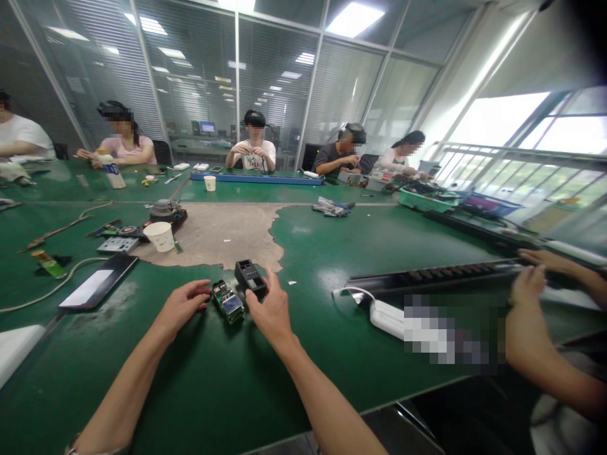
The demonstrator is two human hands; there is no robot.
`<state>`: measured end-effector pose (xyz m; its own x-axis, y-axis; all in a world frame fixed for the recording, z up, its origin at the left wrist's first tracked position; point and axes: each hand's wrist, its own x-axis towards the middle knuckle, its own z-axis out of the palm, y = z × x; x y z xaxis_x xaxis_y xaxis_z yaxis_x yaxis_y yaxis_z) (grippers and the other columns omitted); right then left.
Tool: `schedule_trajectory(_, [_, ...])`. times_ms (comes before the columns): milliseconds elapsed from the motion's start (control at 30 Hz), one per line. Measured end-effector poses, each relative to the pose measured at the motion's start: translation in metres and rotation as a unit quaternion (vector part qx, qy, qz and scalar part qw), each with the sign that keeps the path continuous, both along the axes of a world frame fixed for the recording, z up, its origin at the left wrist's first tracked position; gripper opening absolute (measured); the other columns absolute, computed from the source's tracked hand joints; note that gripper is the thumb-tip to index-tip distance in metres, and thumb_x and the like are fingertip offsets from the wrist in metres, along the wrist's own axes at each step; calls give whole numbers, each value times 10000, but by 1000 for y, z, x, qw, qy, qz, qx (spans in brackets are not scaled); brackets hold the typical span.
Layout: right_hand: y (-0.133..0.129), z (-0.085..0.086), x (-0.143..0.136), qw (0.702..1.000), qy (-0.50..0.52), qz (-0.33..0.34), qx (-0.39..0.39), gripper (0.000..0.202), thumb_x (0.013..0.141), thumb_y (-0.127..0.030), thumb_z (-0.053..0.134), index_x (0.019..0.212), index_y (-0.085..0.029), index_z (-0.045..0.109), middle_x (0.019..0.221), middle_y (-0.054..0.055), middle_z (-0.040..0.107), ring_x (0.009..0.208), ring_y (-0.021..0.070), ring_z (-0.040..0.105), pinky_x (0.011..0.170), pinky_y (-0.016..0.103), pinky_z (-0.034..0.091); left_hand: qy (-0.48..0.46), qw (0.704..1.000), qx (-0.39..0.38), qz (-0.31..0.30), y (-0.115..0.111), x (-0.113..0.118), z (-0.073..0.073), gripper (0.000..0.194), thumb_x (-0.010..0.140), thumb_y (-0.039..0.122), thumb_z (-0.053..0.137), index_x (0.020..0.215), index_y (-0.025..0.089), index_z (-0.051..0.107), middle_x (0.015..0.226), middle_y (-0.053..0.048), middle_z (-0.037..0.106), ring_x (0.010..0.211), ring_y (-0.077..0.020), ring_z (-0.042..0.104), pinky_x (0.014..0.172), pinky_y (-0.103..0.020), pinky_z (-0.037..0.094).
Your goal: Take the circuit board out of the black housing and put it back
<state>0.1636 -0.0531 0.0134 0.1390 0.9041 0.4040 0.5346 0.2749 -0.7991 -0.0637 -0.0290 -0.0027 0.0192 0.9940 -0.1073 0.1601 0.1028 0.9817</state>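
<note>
My right hand [272,309] grips a small black plastic housing [250,278] with rectangular openings in its face, thumb on the near side and fingers along the right. Just left of it, a green circuit board [228,304] with a small bluish display and metal parts lies on the green table [199,392]. My left hand [187,304] is beside the board's left edge, fingers loosely curved and apart with nothing held in them. Whether its fingertips touch the board I cannot tell.
A paper cup [160,236], a dark round device [165,212] and a phone [99,284] are at left. At right lie a white power strip [389,319] and a long black bar [427,275], with another person's hands [528,284]. Several people sit across the table.
</note>
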Motion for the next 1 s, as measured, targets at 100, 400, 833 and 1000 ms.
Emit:
schedule_trajectory(100, [2, -6, 0, 1000, -10, 8, -25, 678, 777, -257, 607, 1408, -144, 384, 1178, 135, 656, 1090, 273, 628, 939, 398, 495, 1, 1000, 4, 1, -1, 1, 2, 588, 702, 407, 709, 1218, 141, 618, 1106, -149, 693, 1033, -275, 651, 832, -384, 532])
schedule_trajectory(400, [4, -8, 9, 994, -80, 18, -66, 822, 688, -241, 661, 1435, -112, 341, 1230, 176, 615, 1134, 321, 584, 978, 442, 457, 1, 1000, -3, -3, -3, 1, 4, 574, 738, 392, 681, 1238, 124, 592, 1131, -158, 678, 1063, -280, 639, 857, -391, 522])
schedule_trajectory(833, [-13, 9, -13, 993, 40, 105, 33, 750, 802, -352, 669, 1452, -198, 328, 1133, 95, 673, 1016, 246, 658, 898, 382, 532, -7, 1000, -1, -2, -2, 1, 4, 580, 718, 382, 692, 1227, 120, 595, 1079, -137, 689, 988, -251, 657, 830, -371, 519])
schedule_trajectory(1000, [-17, 2, -23, 993, -26, 108, 40, 807, 773, -367, 702, 1461, -206, 311, 1172, 109, 647, 1082, 280, 622, 949, 441, 501, -4, 1000, 5, -7, -3, 1, 6, 566, 715, 378, 690, 1221, 138, 609, 1076, -126, 694, 983, -248, 658, 810, -357, 518])
